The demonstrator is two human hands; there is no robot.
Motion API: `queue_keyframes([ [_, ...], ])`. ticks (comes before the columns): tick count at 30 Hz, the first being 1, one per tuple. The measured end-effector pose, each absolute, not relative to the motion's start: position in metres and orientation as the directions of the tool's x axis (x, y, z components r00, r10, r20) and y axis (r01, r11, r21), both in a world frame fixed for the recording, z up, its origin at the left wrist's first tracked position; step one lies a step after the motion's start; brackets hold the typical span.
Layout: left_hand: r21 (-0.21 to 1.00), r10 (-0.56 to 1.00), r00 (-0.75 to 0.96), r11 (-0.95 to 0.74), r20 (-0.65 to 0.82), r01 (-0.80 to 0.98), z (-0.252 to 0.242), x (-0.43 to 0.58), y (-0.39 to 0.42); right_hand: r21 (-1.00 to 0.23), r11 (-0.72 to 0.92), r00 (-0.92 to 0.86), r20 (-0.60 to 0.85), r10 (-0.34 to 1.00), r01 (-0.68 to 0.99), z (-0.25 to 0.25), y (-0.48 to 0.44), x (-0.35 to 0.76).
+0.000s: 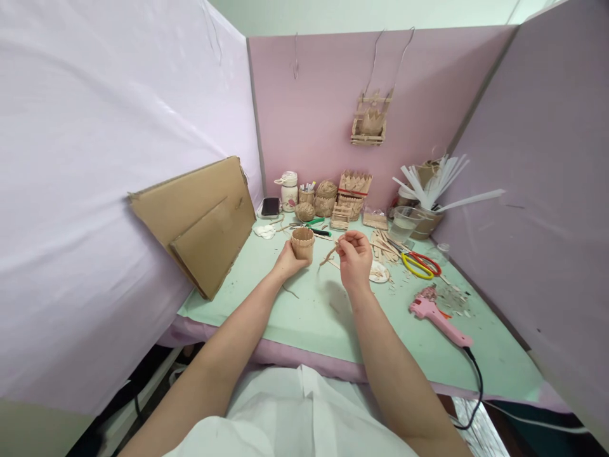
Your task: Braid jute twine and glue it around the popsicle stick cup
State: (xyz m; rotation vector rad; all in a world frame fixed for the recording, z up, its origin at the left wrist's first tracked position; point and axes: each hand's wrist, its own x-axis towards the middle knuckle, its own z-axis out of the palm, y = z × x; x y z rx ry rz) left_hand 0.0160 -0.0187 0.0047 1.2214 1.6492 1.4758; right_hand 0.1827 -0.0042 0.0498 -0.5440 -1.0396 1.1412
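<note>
My left hand [288, 261] is wrapped round a small tan cup [303, 244] with a scalloped rim, tilted slightly and raised over the table. To its right, my right hand [356, 259] is closed in a pinch on a short length of brown twine [327, 256], whose loose end hangs toward the cup without touching it. A thin strand [290, 292] lies on the green tabletop below the cup. Just right of my right hand sits a white round lid or dish [379, 272] with small wood bits on it.
A pink glue gun [440, 322] with a black cord lies at right, near yellow-handled scissors [417, 266] and red-handled scissors [425, 261]. Wooden sticks [384, 246] are scattered behind them. Cardboard [200, 222] leans at left. Twine balls [305, 211] and a white bottle [288, 192] stand behind.
</note>
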Motion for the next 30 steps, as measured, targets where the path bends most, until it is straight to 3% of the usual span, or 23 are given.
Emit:
queue_keyframes([
  [6,0.934,0.736,-0.576,-0.273,0.356,0.229,0.031,0.026,-0.039,-0.816,0.334,-0.032,0.394,0.918,-0.472,0.051,-0.005,0.182],
  [9,0.891,0.736,-0.502,-0.373,0.454,0.260,0.038,0.035,-0.050,-0.847,0.303,-0.115,0.387,0.915,-0.436,0.047,-0.005,0.180],
  [13,0.911,0.887,-0.213,-0.385,0.410,0.150,0.035,0.053,-0.053,-0.873,0.248,-0.189,0.351,0.917,-0.419,0.041,-0.004,0.175],
  [20,0.955,0.948,-0.172,-0.286,0.269,-0.081,0.035,0.051,-0.045,-0.887,0.221,-0.160,0.307,0.938,-0.407,0.036,-0.002,0.172],
  [25,0.946,0.966,-0.135,-0.245,0.220,-0.211,0.031,0.042,-0.041,-0.863,0.355,0.008,0.378,0.926,-0.360,0.038,0.000,0.176],
  [30,0.961,0.988,-0.036,-0.156,0.152,-0.227,0.029,0.041,-0.040,-0.848,0.437,0.113,0.423,0.899,-0.301,0.045,-0.010,0.183],
])
